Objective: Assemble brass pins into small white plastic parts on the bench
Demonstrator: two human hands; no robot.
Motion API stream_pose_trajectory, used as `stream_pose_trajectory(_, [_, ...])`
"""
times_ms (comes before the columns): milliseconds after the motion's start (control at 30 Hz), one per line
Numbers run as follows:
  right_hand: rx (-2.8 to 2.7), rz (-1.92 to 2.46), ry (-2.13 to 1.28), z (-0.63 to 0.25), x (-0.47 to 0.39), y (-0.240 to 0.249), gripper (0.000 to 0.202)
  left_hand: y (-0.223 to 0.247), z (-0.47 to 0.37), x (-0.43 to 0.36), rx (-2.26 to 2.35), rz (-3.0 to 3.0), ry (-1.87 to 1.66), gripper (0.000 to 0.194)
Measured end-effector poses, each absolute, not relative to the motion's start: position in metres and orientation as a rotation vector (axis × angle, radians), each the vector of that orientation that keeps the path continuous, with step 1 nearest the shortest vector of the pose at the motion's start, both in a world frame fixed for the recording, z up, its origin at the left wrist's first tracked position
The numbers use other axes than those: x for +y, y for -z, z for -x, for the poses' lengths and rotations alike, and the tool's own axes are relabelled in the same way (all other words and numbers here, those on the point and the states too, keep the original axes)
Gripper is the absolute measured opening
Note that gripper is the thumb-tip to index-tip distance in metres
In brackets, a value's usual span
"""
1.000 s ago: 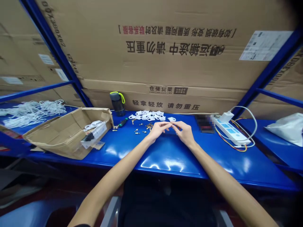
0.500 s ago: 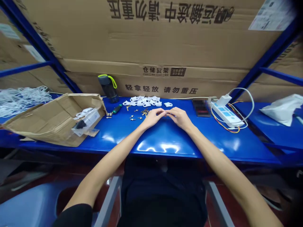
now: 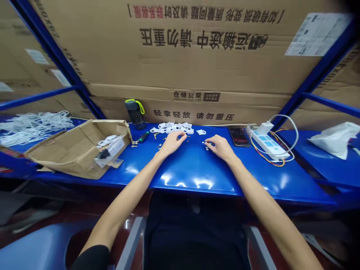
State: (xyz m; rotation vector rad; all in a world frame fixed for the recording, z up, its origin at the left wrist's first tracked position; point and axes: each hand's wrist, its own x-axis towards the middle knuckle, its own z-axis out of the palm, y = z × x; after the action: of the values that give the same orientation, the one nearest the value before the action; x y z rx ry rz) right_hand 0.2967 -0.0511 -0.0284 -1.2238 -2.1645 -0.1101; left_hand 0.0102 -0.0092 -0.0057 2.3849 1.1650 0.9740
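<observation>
On the glossy blue desk [image 3: 194,167], the left hand [image 3: 185,137] is half curled, with its thumb somewhat apart from the fingers; I cannot tell if it has hold of anything. A thin brass-coloured piece [image 3: 188,139] is just beside its fingertips. The right hand [image 3: 206,143] is well apart from the left one, its thumb and forefinger nearly together, and whether something is pinched there is too small to tell. Tiny pale metal pieces [image 3: 207,149] lie close below these fingertips. Behind the left hand there is a cluster of flat white plastic pieces with round holes [image 3: 170,127], and one similar white piece [image 3: 201,132] lies separately, to the right of the cluster. A green and black screwdriver [image 3: 144,137] rests farther left, near the open brown cardboard box [image 3: 63,152].
</observation>
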Motion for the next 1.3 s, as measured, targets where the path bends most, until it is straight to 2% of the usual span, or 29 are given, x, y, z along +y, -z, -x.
stream_pose_trajectory(300, [-2.323, 1.435, 0.128, -0.315, -0.053, 0.02, 0.024, 0.019, 0.036, 0.014, 1.288, -2.753, -0.795, 0.03])
stream_pose_trajectory(500, [-2.249, 1.408, 0.125, -0.313, -0.054, 0.021, 0.035, 0.017, 0.071, 0.012, 1.382, -2.589, -0.97, 0.036])
stream_pose_trajectory(733, [-2.179, 1.381, 0.1, -0.305, -0.054, 0.024, 0.033, 0.017, 0.095, -0.013, 1.144, -2.706, -0.742, 0.037])
stream_pose_trajectory(933, [-2.179, 1.353, 0.08, -0.297, -0.056, 0.022, 0.032, 0.015, 0.078, -0.017, 1.091, -2.763, -0.608, 0.034])
stream_pose_trajectory(1033, [-2.193, 1.251, 0.049, -0.286, -0.059, 0.021, 0.027, 0.014, 0.053, -0.022, 1.021, -2.555, -0.799, 0.032])
stream_pose_trajectory(1133, [-2.174, 1.109, -0.049, -0.27, -0.064, 0.021, 0.027, 0.013, 0.008, -0.025, 0.985, -2.1, -1.061, 0.03])
stream_pose_trajectory(1300, [-1.972, 1.075, -0.167, -0.258, -0.066, 0.023, 0.03, 0.018, -0.067, -0.017, 0.899, -1.671, -1.12, 0.036])
